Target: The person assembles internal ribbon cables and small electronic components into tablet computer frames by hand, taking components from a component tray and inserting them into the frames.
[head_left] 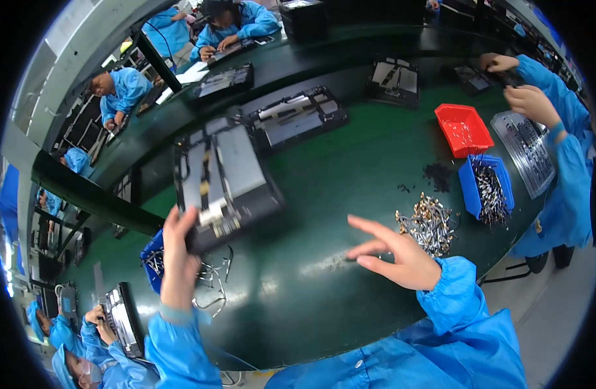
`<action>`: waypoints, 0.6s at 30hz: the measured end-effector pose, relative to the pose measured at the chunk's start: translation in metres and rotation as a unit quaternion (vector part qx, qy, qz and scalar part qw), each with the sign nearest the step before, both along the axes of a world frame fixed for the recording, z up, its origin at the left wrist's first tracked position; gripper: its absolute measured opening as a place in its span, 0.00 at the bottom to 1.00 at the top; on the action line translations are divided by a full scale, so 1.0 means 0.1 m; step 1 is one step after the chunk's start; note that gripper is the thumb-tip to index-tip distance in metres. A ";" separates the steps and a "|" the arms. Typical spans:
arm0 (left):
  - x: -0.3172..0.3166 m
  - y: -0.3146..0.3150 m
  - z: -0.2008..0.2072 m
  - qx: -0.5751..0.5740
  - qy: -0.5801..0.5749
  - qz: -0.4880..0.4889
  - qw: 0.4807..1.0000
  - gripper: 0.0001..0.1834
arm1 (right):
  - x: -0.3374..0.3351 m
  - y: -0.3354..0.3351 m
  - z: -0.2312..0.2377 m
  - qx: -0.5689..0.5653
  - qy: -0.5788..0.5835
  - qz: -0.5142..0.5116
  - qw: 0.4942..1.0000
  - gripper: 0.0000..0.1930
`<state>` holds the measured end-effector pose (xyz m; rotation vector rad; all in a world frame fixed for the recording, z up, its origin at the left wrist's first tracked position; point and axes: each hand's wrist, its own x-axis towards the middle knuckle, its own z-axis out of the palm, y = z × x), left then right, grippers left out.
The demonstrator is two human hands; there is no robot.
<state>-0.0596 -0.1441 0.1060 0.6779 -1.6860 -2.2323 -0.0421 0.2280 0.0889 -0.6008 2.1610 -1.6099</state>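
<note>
My left hand grips the near left corner of an opened tablet, lifted and tilted above the green bench. Silver battery panels, a dark strip and flat cables show inside its black frame; its edges are smeared by motion. My right hand hovers over the bench with fingers spread and nothing in them. Just beyond it lies a heap of small metal-ended cables. A blue bin, partly hidden behind my left hand, holds more such parts, and a few loose cables lie beside it.
More opened tablets lie on the bench's far side. On the right are a red bin, a blue bin of cables, small black pieces and a clear tray, near a co-worker's hands. A dark post stands at left.
</note>
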 end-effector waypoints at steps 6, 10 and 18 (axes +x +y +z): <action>-1.51 -1.38 -0.70 -0.099 -0.025 -0.030 0.994 0.19 | 0.17 0.19 -0.27 0.015 -0.019 0.018 1.000 0.14; -1.90 -1.80 -1.13 -0.399 -0.117 0.031 0.909 0.30 | 0.21 0.32 -0.27 0.034 -0.025 -0.051 0.998 0.12; -2.32 -0.22 -0.86 -0.602 -0.162 -0.187 0.759 0.45 | 0.10 0.60 -0.36 0.146 0.103 -0.188 0.966 0.08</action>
